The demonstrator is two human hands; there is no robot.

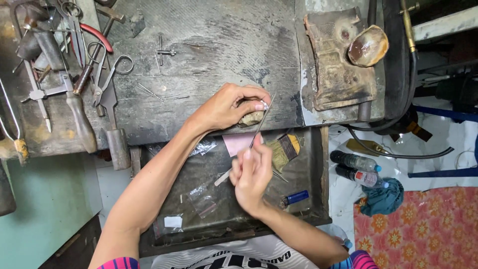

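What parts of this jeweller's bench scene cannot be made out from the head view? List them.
- Small shiny piece: pinched under the left hand, too small to identify.
- Thin file: its lower end is covered by the right hand.
- Tools at top left: piled together and cut by the frame edge.
- Bench peg: mostly hidden by the fingers.

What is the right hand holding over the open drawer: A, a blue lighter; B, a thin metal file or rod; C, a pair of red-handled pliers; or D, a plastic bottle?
B: the right hand grips a thin metal tool whose tip reaches the small shiny piece pinched by the left hand, while the blue lighter lies untouched in the drawer.
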